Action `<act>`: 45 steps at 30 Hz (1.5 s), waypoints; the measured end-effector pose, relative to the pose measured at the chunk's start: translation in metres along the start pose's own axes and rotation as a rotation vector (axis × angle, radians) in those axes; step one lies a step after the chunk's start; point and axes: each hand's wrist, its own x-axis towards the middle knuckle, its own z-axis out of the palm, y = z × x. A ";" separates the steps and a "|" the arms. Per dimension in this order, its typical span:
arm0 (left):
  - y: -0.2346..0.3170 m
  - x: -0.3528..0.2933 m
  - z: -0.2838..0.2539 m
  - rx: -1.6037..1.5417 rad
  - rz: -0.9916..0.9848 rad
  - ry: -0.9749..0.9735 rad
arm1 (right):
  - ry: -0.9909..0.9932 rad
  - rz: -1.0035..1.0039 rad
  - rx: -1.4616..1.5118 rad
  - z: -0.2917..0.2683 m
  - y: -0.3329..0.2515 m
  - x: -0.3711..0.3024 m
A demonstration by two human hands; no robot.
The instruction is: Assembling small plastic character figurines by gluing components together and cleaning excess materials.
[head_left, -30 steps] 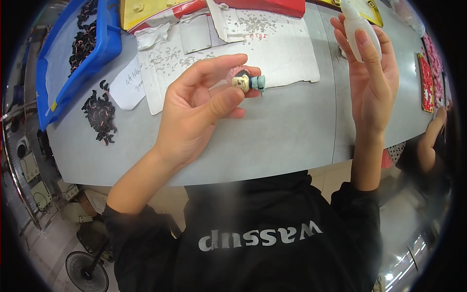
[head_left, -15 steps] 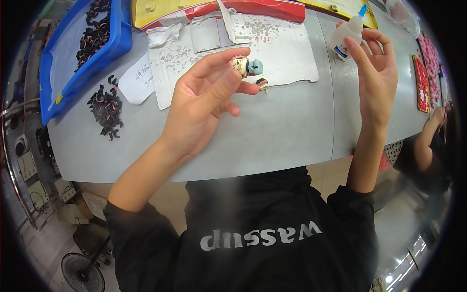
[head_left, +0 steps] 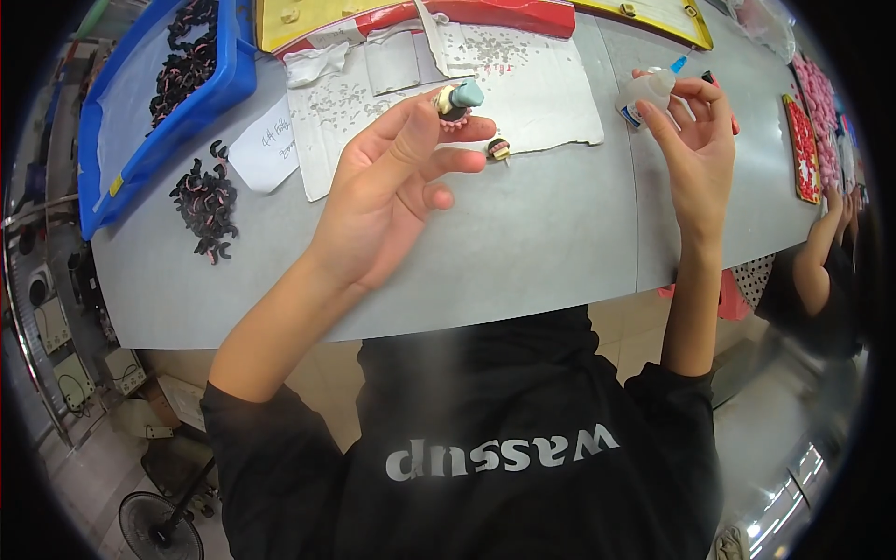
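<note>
Between its thumb and fingers my left hand (head_left: 369,191) pinches a small figurine (head_left: 457,103) in light blue, cream and dark colours with a pink scalloped edge. The light blue end sticks out past the fingers. A squeeze bottle (head_left: 646,93), whitish and translucent with a blue tip, is gripped in my right hand (head_left: 698,154). It tilts, with the tip up and to the right. Below the figurine, a small dark, pink and cream piece (head_left: 498,149) lies at the near edge of a white cardboard sheet (head_left: 560,121).
At left stand a blue tray (head_left: 240,79) of black and pink curved pieces and a loose pile (head_left: 205,210) of the same. A handwritten paper (head_left: 266,163) lies beside them. A yellow tray (head_left: 698,33) sits at the back, a red-filled tray (head_left: 803,154) at right, near another person's arm (head_left: 821,243).
My left hand has turned the figurine, so its light blue end points more upward. My right hand has moved slightly left and down, and the bottle leans further to the right.
</note>
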 end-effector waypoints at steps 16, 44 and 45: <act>-0.002 -0.008 0.001 0.053 0.039 0.021 | 0.024 -0.173 -0.498 -0.056 -0.016 -0.004; -0.005 -0.010 0.007 0.079 0.016 -0.049 | -0.003 -0.655 -0.340 0.083 -0.065 -0.046; -0.005 -0.010 0.006 0.113 0.020 -0.033 | 0.039 -0.642 -0.404 0.079 -0.063 -0.045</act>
